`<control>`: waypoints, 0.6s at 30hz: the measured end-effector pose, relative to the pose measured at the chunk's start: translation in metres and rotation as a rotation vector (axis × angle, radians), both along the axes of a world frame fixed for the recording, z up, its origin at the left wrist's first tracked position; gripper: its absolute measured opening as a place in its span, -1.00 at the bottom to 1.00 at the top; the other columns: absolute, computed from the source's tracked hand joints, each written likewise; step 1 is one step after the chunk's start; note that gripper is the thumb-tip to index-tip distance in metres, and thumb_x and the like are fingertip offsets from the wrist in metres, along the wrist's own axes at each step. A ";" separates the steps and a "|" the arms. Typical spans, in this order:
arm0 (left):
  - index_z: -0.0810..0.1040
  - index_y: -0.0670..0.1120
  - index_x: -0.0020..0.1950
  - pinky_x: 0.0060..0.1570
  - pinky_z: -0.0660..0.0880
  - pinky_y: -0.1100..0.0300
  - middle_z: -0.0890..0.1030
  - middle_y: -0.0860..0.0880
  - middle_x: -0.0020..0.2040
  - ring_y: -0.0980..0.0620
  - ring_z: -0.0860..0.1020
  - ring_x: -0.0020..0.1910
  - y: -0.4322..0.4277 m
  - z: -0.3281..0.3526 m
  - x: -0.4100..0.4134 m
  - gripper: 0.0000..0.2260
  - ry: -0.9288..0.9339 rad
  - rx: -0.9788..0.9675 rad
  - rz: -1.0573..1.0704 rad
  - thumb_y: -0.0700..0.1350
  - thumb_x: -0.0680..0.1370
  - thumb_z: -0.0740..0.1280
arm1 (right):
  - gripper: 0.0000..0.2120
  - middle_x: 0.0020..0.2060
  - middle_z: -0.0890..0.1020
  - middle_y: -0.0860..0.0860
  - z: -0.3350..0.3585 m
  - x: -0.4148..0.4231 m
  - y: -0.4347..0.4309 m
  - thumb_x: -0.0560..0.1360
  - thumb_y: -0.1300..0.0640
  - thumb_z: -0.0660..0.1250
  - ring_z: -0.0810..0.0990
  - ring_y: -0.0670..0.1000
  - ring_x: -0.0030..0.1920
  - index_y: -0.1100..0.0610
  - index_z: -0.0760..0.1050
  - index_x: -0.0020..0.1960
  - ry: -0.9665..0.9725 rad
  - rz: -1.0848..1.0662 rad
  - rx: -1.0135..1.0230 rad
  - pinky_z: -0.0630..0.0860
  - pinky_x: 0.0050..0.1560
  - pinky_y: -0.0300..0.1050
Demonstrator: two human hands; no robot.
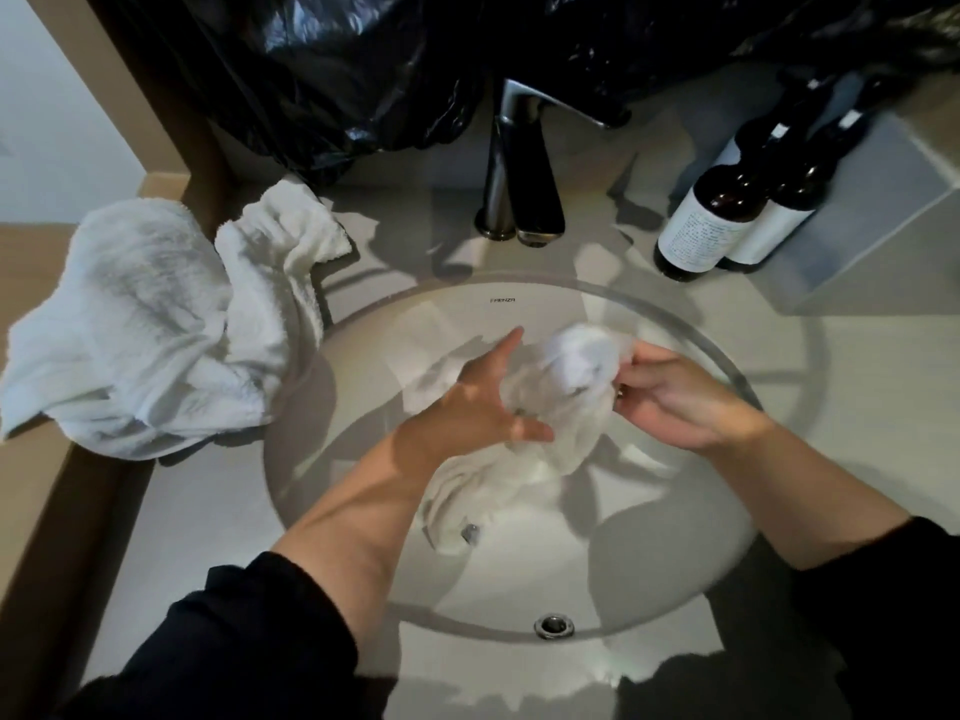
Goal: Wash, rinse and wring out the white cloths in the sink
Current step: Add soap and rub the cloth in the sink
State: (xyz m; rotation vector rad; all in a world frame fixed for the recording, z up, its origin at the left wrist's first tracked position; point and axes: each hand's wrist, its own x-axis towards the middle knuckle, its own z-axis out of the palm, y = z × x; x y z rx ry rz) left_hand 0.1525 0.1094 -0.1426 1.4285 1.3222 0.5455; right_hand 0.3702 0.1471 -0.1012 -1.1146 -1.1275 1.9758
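cloth (pixel 566 402) over sink (pixel 675 537), right hand (pixel 670 402) pinching its bunched top (blurred), left hand (pixel 478 402) spread flat against it, towels (pixel 156 324) on counter (pixel 208 511)

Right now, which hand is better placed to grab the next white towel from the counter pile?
Left, probably. The crumpled white towels lie on the grey counter left of the round sink, on the left hand's side, and it is open. The right hand pinches the wet white cloth.
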 end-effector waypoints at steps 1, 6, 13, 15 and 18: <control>-0.06 0.14 0.57 0.39 0.20 0.18 0.18 0.10 0.49 0.15 0.21 0.42 -0.002 0.002 0.007 0.07 -0.041 0.014 -0.024 0.06 0.28 0.60 | -0.37 0.06 0.61 0.21 0.007 0.001 -0.002 0.26 0.22 0.53 0.59 0.14 0.07 0.35 0.43 0.26 0.038 0.030 -0.008 0.46 0.19 0.08; 0.11 0.11 0.51 0.36 0.37 0.11 0.35 0.07 0.42 0.12 0.32 0.43 -0.015 0.023 0.028 0.01 -0.396 0.191 -0.014 -0.18 0.23 0.64 | -0.32 0.01 0.64 0.18 0.057 -0.012 -0.007 0.20 0.10 0.61 0.62 0.10 0.06 0.35 0.45 0.22 0.184 0.140 0.099 0.55 0.10 -0.05; 0.51 0.09 0.21 0.08 0.56 0.21 0.64 0.10 0.07 0.13 0.61 0.09 -0.026 0.065 0.019 -0.44 -0.333 -0.047 0.015 -0.10 0.24 0.56 | -0.82 -0.22 0.68 0.13 0.112 -0.022 -0.017 0.35 0.38 0.31 0.68 0.06 -0.15 0.27 0.62 -0.09 0.207 -0.065 0.101 0.62 -0.11 -0.10; 0.58 -0.01 0.11 0.03 0.58 0.22 0.68 0.05 -0.01 0.06 0.65 0.00 -0.022 0.083 0.008 -0.60 -0.299 -0.044 -0.040 -0.13 0.31 0.56 | -0.75 -0.26 0.66 0.11 0.124 -0.015 -0.014 0.49 0.44 0.12 0.66 0.05 -0.21 0.27 0.55 -0.06 0.097 -0.128 0.056 0.61 -0.14 -0.10; 0.59 -0.08 0.10 0.03 0.58 0.20 0.68 -0.02 -0.03 -0.01 0.65 -0.01 -0.016 0.101 -0.005 -0.62 -0.363 -0.031 -0.005 -0.13 0.31 0.55 | -0.78 -0.21 0.62 0.10 0.137 -0.010 -0.009 0.56 0.35 0.10 0.61 0.07 -0.15 0.26 0.52 0.03 -0.130 -0.174 0.049 0.53 -0.07 -0.08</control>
